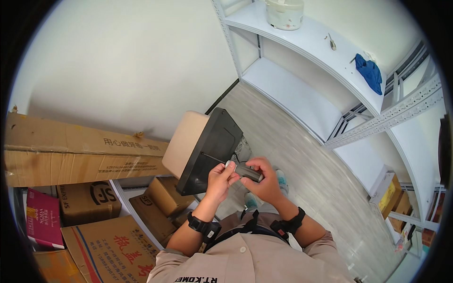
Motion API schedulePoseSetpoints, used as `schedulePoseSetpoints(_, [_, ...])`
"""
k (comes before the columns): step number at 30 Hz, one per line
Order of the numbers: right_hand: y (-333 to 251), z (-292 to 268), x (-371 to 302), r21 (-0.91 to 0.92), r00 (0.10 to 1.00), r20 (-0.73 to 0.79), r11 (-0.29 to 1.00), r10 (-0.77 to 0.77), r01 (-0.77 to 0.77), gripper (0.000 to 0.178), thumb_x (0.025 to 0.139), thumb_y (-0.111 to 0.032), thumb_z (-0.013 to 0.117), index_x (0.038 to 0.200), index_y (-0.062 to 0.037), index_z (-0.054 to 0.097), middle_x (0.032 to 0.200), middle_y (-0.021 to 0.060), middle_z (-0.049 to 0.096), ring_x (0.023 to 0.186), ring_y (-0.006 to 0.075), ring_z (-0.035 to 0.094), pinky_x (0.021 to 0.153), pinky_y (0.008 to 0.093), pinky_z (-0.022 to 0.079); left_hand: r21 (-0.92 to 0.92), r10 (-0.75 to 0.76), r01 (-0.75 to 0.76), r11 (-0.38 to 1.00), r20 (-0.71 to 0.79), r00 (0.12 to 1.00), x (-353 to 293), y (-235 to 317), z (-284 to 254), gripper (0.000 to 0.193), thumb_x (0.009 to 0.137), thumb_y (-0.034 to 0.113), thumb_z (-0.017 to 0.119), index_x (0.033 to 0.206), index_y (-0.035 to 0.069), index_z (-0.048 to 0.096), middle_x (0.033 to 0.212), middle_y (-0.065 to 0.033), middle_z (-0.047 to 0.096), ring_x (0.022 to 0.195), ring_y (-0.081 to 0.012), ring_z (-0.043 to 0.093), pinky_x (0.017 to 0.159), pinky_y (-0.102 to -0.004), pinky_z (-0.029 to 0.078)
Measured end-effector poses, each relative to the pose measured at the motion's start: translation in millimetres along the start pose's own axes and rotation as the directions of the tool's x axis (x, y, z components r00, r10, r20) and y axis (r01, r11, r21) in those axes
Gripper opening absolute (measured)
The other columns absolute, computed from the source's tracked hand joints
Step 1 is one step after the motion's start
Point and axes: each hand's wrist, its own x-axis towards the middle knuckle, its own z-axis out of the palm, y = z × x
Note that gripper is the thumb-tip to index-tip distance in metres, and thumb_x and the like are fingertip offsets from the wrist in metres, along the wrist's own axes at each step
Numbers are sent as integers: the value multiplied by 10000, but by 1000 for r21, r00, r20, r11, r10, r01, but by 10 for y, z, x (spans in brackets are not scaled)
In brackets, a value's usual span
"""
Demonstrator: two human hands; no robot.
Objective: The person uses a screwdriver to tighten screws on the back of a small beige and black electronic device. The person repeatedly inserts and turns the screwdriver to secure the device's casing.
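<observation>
Grey cylinder, held in the air in front of the body, aslant between the two hands, its right end lower than its left. White tip at its left end, pinched in the left hand, thumb and fingers together on it. Right hand curled round the body of the cylinder: fingers along the far side, thumb on the near side, right end toward the palm.

Just beyond the left hand: beige-and-black casing, tilted, dark face toward the hands. Thin dark rod across that face; cannot tell whether it joins the tip.

Left: long carton beside the casing.

Far right: white shelf. Tub toward its left end, small screwdriver mid-length, blue cloth near its right end.
</observation>
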Motion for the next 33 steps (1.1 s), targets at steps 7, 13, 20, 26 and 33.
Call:
schedulePoseSetpoints(7, [52,-153,-22,277,774,181,723,607,-632,261,918,-249,616,1066,-36,583,940,44,614,744,82,564,559,240,430,-108,56,-50,993,49,997,-54,7,70,284,960,189,578,1200,41,546,1072,-85,654,876,-116,657,785,-254,560])
schedulePoseSetpoints(13, [47,-130,-53,41,872,156,879,464,-475,288,863,-232,671,1086,-61,603,824,3,632,694,60,551,571,226,426,-201,61,-46,978,71,996,-146,98,183,317,963,176,567,1255,67,509,1115,-39,634,864,-83,630,796,-257,546])
schedulePoseSetpoints(20, [-48,-54,-40,36,974,109,979,197,-202,437,794,-133,727,1195,-80,564,1000,31,591,789,65,519,623,222,455,-102,-22,28,994,56,998,9,10,-33,260,962,222,582,1167,65,559,949,-22,633,734,-67,610,722,-227,554])
schedulePoseSetpoints(26, [-106,-56,-36,239,819,114,785,562,-572,442,898,-265,640,1280,-93,500,983,95,614,668,99,584,540,222,443,-131,33,-27,991,44,999,-53,57,62,259,949,138,590,1189,51,547,1041,-45,642,742,-63,623,715,-210,555])
schedulePoseSetpoints(33, [6,-114,6,116,843,192,842,502,-528,316,883,-267,661,1092,-40,590,829,34,629,668,90,569,560,236,422,-219,72,-42,975,132,989,-161,96,109,301,964,90,534,1262,55,513,1120,-51,635,912,-91,635,817,-258,546])
